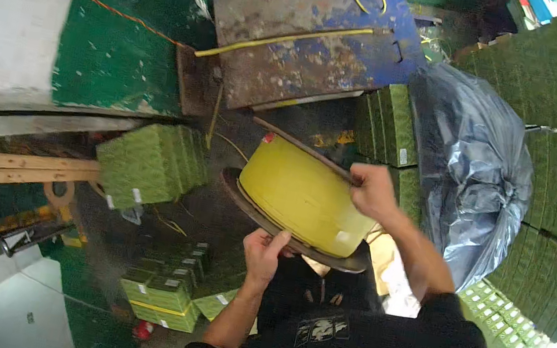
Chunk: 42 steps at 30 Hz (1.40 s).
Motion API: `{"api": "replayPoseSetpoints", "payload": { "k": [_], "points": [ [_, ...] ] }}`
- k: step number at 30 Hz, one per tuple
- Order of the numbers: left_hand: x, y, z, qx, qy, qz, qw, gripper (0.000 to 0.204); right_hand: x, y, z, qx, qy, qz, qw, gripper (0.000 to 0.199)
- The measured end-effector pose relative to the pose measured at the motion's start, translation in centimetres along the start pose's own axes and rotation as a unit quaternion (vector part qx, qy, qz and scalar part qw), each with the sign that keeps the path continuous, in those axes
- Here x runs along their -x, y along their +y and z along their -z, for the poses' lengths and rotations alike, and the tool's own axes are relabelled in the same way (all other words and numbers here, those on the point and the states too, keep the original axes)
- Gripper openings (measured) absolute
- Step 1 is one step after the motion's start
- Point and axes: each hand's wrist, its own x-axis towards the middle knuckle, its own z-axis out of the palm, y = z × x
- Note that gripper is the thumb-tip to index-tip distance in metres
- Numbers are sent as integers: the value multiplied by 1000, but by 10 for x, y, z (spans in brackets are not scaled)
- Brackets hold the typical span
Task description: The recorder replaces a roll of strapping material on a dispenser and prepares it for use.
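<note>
A large spool of yellow strapping (302, 189) with dark brown flanges is held tilted in front of my body. My left hand (262, 255) grips the rim of the nearer flange, thumb on top and fingers mostly hidden beneath it. Closed around the edge of the far flange is my right hand (372, 190), on the spool's right side. A small red mark and a pale patch show on the wound yellow band.
Behind the spool stands a worn blue and brown metal table (300, 51) with a yellow strap across it. Green boxes (149, 166) are stacked at the left, with more boxes (160, 295) below. A grey plastic bag (477, 168) bulges at right, beside tall green stacks (554, 88).
</note>
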Motion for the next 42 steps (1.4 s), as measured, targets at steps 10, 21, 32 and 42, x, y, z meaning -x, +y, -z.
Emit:
{"api": "replayPoseSetpoints", "payload": {
  "k": [10,21,32,42],
  "points": [
    [-14,159,-97,20,-80,-224,971,19,-124,-97,163,88,145,233,958,10],
    [-208,210,-280,127,83,-51,987,18,-390,-2,240,63,21,260,963,18],
    [-312,228,-378,171,40,129,976,24,-524,53,288,137,-68,297,943,17],
    [-425,398,-401,-640,-121,-537,537,35,-453,92,334,147,289,39,945,70]
  ]
}}
